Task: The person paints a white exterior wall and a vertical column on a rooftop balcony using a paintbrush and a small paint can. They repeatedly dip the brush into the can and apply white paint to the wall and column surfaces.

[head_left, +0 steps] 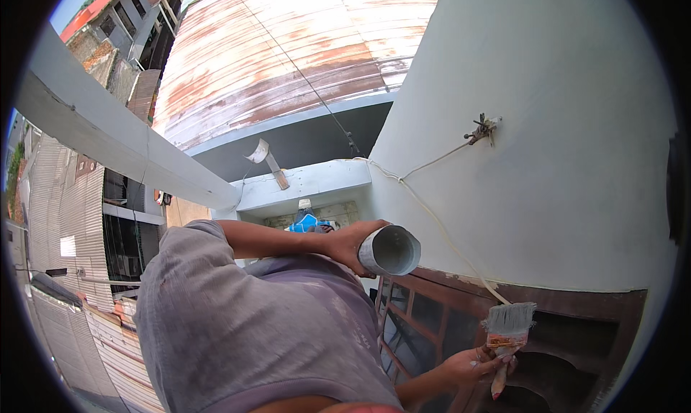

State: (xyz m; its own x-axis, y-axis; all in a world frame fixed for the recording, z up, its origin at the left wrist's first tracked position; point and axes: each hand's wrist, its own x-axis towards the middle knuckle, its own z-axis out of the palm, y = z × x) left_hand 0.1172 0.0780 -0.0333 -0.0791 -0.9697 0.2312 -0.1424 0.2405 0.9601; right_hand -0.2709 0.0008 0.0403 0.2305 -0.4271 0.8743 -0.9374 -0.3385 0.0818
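Observation:
My left hand (348,244) is wrapped round the side of a grey, open-topped can (366,256), held in front of my body. The inside of the can looks grey, and how much it holds is hard to tell. Lower right, my right hand (466,364) grips a wide paintbrush (509,324) by its handle. Its bristles point up and are coated grey, and the ferrule is smeared with reddish-orange marks. The brush is in front of a dark brown wooden door (450,305), below a pale grey wall (547,197).
A pale cord (439,210) runs from a wall fixture (481,129) down toward the door frame. Ahead are a light-blue ledge (324,175) and a slanting beam (129,143). A clear bottle (305,210) stands by something blue below. Beyond lies a rusty metal roof (288,46).

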